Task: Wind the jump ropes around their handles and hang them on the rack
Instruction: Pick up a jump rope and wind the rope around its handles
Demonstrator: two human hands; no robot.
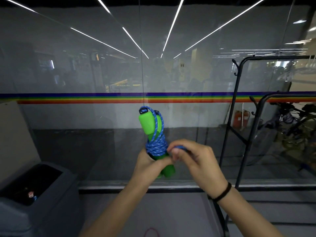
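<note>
Both my hands meet at the centre, in front of the glass wall [85, 65]. The left hand [147, 165] grips the lower part of the two handles [147, 124], which stand side by side and nearly upright. The rope [156, 147] is wound around their middle, just above that hand. The right hand [193, 161] sits just right of the coil, its fingers [176, 151] pinching a piece of rope beside it.

The rack [253, 142] stands to my right, on my side of the glass. A taller frame [236, 93] rises behind it; I cannot tell which side of the glass it is on. Bicycles [294, 120] lie beyond the glass at far right. A bin [34, 194] sits low on the left against the wall.
</note>
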